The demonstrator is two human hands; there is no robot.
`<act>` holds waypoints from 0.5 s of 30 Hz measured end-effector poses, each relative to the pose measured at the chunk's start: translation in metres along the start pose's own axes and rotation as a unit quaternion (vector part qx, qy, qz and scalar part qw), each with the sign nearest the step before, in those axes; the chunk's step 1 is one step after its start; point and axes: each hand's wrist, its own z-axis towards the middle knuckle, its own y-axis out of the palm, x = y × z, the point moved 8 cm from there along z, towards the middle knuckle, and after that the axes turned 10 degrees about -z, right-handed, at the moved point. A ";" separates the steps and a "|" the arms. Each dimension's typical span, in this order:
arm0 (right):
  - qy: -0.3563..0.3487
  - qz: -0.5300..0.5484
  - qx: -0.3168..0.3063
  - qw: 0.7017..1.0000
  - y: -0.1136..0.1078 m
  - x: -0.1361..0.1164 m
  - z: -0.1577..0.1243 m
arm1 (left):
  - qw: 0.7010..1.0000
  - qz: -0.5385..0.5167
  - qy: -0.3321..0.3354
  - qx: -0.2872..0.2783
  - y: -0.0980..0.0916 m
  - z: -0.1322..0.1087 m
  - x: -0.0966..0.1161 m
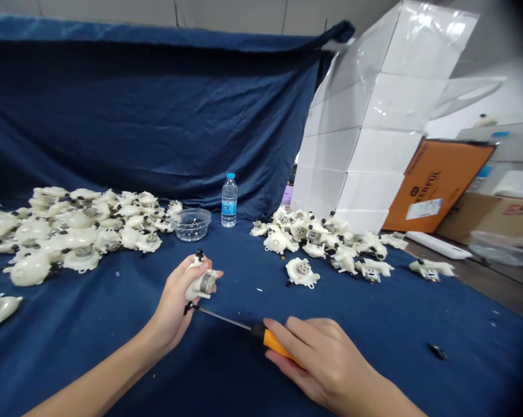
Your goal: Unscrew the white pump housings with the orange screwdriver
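Note:
My left hand (pixel 174 307) is closed around a cream plastic housing with a round metal motor (pixel 196 282), held up above the blue cloth. Black pieces stick out at its top and bottom. In my right hand (pixel 322 353) is a screwdriver (pixel 278 343) with an orange and black handle. Its thin metal shaft points left, and the tip meets the black piece at the lower end of the housing. The exact contact at the tip is too small to make out. A similar motor housing (pixel 302 272) lies on the cloth to the right.
Many cream housings form a heap (pixel 70 231) at left and another (pixel 322 237) at right. A clear bowl (pixel 193 234) of small dark parts stands beside a water bottle (pixel 229 202). White boxes (pixel 374 145) are stacked behind. A small black piece (pixel 437 351) lies right.

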 end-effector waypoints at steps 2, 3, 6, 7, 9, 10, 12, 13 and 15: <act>0.057 0.051 0.000 0.997 0.000 0.008 -0.001 | 1.000 0.000 0.010 0.002 -0.002 0.001 0.001; 0.125 0.129 -0.016 0.984 0.004 0.018 -0.001 | 1.000 -0.003 0.025 0.001 -0.002 0.002 0.003; 0.337 0.434 -0.106 0.829 0.035 0.033 -0.010 | 0.997 -0.009 0.080 -0.007 -0.004 0.004 0.008; 0.372 0.501 -0.151 0.766 0.046 0.028 -0.013 | 0.995 -0.008 0.098 -0.014 -0.004 0.004 0.010; 0.394 0.541 -0.222 0.709 0.057 0.017 -0.018 | 0.992 -0.002 0.125 -0.025 -0.004 0.004 0.012; 0.387 0.515 -0.235 0.728 0.057 0.015 -0.018 | 0.991 -0.001 0.131 -0.025 -0.005 0.003 0.013; 0.313 0.392 -0.201 0.841 0.046 0.016 -0.011 | 0.993 -0.003 0.115 -0.003 -0.008 0.003 0.010; 0.251 0.300 -0.156 0.907 0.035 0.014 -0.006 | 0.995 -0.003 0.095 0.015 -0.010 0.003 0.008; 0.105 0.094 -0.072 0.987 0.014 -0.001 0.000 | 0.998 0.000 0.048 0.047 -0.014 0.003 0.002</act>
